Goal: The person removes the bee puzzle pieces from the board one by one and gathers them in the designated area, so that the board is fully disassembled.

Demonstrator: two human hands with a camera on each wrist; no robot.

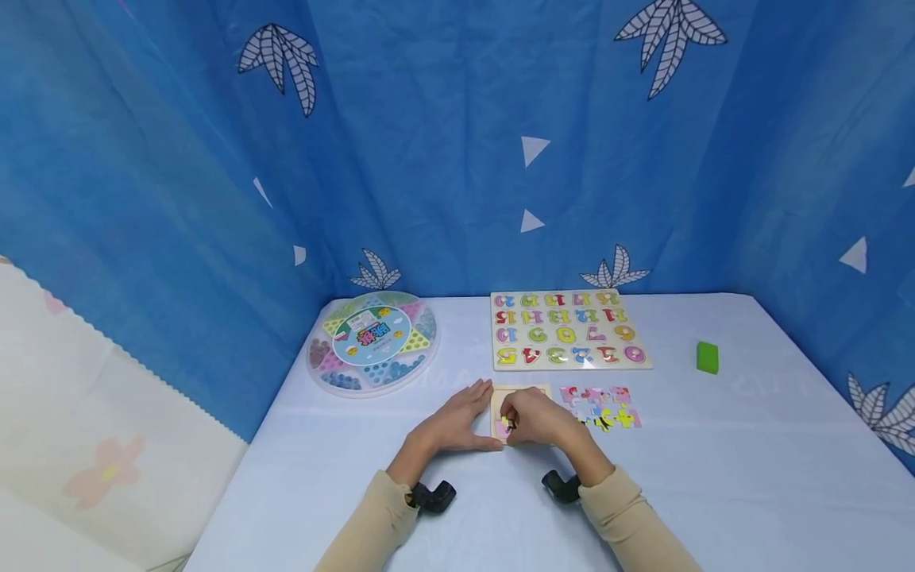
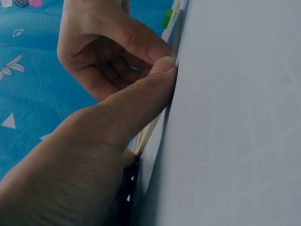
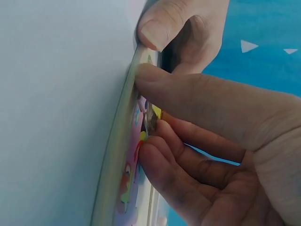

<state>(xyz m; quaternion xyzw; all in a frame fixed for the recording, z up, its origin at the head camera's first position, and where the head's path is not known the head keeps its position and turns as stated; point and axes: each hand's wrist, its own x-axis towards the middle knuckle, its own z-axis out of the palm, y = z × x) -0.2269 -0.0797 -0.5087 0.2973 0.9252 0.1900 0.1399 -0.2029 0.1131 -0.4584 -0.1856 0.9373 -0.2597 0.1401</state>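
A small wooden puzzle tray (image 1: pixel 538 389) lies on the table between the hands, with colourful jigsaw pieces (image 3: pixel 126 183) inside it. My left hand (image 1: pixel 457 421) rests along the tray's left side, fingers extended, its thumb (image 2: pixel 162 66) against the near edge. Over the tray, my right hand (image 1: pixel 538 417) has its fingers curled down and pinches a jigsaw piece (image 3: pixel 149 117), partly hidden by the fingers. The right thumb (image 3: pixel 153 77) lies close to the tray's rim. Right of the tray are more jigsaw pieces (image 1: pixel 600 405), pink, white and yellow, laid side by side.
Behind the tray lies a wooden number board (image 1: pixel 572 326). A round clear-rimmed game box (image 1: pixel 373 342) sits at the back left, and a green block (image 1: pixel 708 357) at the right. Blue curtain (image 1: pixel 457 143) hangs behind the white table (image 1: pixel 715 477).
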